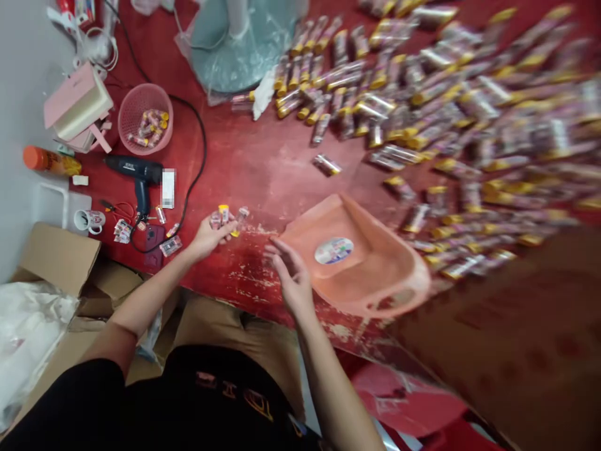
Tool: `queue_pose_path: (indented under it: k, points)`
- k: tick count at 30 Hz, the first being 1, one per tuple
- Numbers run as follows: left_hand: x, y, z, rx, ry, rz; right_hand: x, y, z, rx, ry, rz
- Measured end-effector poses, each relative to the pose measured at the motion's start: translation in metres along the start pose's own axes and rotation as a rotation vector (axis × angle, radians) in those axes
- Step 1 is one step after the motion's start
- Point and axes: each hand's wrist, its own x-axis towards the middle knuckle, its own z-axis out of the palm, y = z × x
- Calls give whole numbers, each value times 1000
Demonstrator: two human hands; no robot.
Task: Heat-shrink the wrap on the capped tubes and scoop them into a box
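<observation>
My left hand (210,237) is closed around several small clear tubes with yellow caps (224,213), held above the red table (235,163). My right hand (292,272) has its fingers apart and holds nothing. It is at the left edge of an orange plastic scoop (385,266), which bears an oval label on its inside; whether hand and scoop touch is unclear. Many yellow-capped tubes (375,106) lie spread over the right and back of the table, some blurred. A single tube (327,165) lies apart from them, behind the scoop.
At the left are a pink basket (124,119) holding tubes, a heat gun (138,172) with its black cable, a mug (87,220) and an orange-capped bottle (51,161). Cardboard boxes (59,257) flank the table. A teal base (239,53) in plastic stands at the back.
</observation>
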Motion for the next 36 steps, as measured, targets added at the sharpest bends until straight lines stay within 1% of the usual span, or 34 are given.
queue_pose_path:
  k: [1, 3, 5, 7, 10, 11, 13, 15, 16, 18, 19, 21, 23, 26, 27, 29, 31, 34, 36]
  points:
    - [-18, 10, 17, -50, -106, -14, -1, -14, 1, 71, -25, -23]
    - [-52, 31, 49, -62, -268, -20, -4, -39, 2, 173, -80, -51]
    - [-78, 48, 76, -22, -364, 7, -14, -60, -2, 198, -81, -63]
    - [-97, 58, 102, 35, -390, 60, -32, -75, -11, 156, -13, -119]
    - [-117, 62, 143, 179, -323, 191, -64, -96, -28, 50, 65, -293]
    - [-123, 64, 158, 244, -319, 258, -74, -106, -36, 34, 98, -348]
    - [-140, 70, 190, 353, -368, 427, -94, -131, -54, 56, 203, -437]
    - [-162, 82, 223, 435, -477, 576, -119, -161, -78, 110, 324, -526]
    - [-174, 89, 240, 467, -539, 629, -133, -175, -91, 137, 371, -567]
    - [-198, 105, 271, 524, -663, 696, -160, -197, -119, 177, 455, -643]
    - [-208, 111, 285, 550, -731, 723, -172, -203, -132, 201, 499, -665]
    - [-224, 118, 310, 610, -848, 780, -189, -205, -155, 272, 583, -662]
    - [-237, 116, 328, 679, -920, 824, -200, -197, -172, 371, 674, -617]
    - [-251, 101, 346, 753, -937, 836, -208, -177, -190, 516, 770, -521]
    - [-255, 95, 352, 770, -921, 827, -210, -172, -195, 561, 776, -485]
    - [-259, 86, 362, 803, -883, 806, -215, -164, -204, 661, 743, -400]
    - [-261, 82, 374, 838, -872, 780, -221, -161, -214, 760, 713, -326]
    - [-263, 87, 392, 857, -915, 722, -225, -160, -236, 890, 686, -240]
    - [-264, 93, 400, 822, -942, 670, -221, -156, -256, 961, 657, -171]
